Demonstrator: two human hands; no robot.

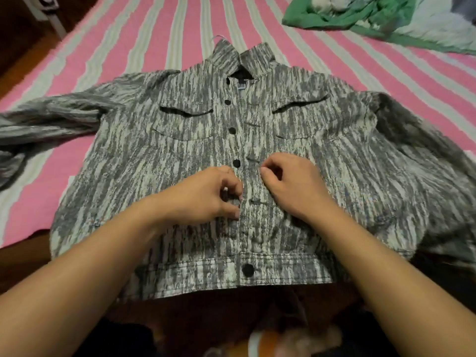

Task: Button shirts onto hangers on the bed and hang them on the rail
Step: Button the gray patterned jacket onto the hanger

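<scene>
A grey-and-cream patterned shirt lies flat, front up, on the bed, its sleeves spread to both sides. Black buttons run down its left placket. A pale hanger hook pokes out behind the collar. My left hand pinches the left placket edge at a button below the middle of the shirt. My right hand, fingers curled, pinches the right placket edge beside a buttonhole. The two front edges lie next to each other. A large black button shows on the hem band.
The bed has a pink-and-cream striped cover. A green garment lies crumpled at the far right corner. Dark floor and a white post are at the far left. Dark clothes sit at the near edge below the shirt.
</scene>
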